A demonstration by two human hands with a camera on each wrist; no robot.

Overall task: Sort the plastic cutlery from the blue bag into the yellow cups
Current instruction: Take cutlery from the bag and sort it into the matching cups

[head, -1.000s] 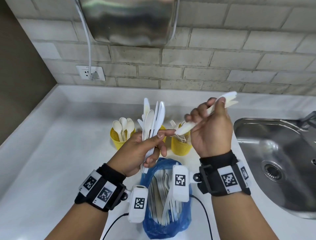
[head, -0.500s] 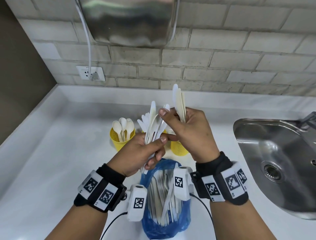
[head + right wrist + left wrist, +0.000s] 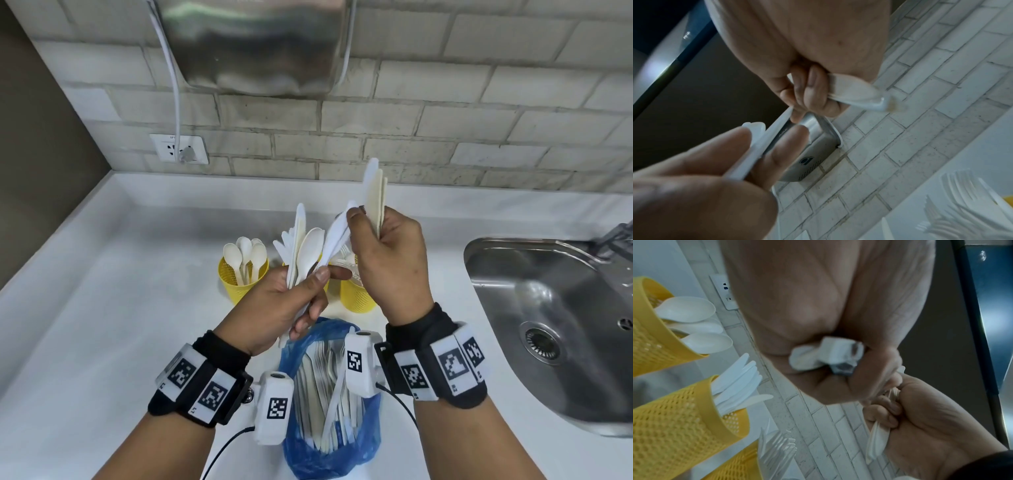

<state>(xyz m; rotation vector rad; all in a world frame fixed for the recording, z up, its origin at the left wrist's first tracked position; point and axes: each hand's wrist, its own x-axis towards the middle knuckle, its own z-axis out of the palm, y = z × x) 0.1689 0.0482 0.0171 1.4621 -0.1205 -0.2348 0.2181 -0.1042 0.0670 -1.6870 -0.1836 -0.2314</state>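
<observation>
Nearest, on the white counter [image 3: 102,342]: the blue bag [image 3: 363,445], mouth open, pale cutlery packed inside, lying between the two forearms.

Above the bag, left hand [image 3: 274,308], fingers and thumb curled round a fanned bundle of cutlery [image 3: 301,250]: several knives and one spoon, tips pointing up and away.

Just right of it, right hand [image 3: 387,260], closed on a few stacked knives [image 3: 375,195] standing nearly upright past the knuckles. Its thumb and forefinger also pinch the tip of a white knife [image 3: 334,236] whose lower end sits in the left hand's bundle. The two hands are almost touching.

Beyond the hands, three yellow cups in a row on the counter. Left cup [image 3: 239,281] holds spoons, bowls up. Middle cup [image 3: 684,410], mostly hidden behind the left hand from the head view, holds knives. Right cup [image 3: 356,294] holds forks [image 3: 777,446].

Far right, a steel sink [image 3: 548,308] set into the counter. Far wall: pale brick, a socket [image 3: 180,149] with a white cable plugged in, and a metal appliance [image 3: 257,44] mounted above.
</observation>
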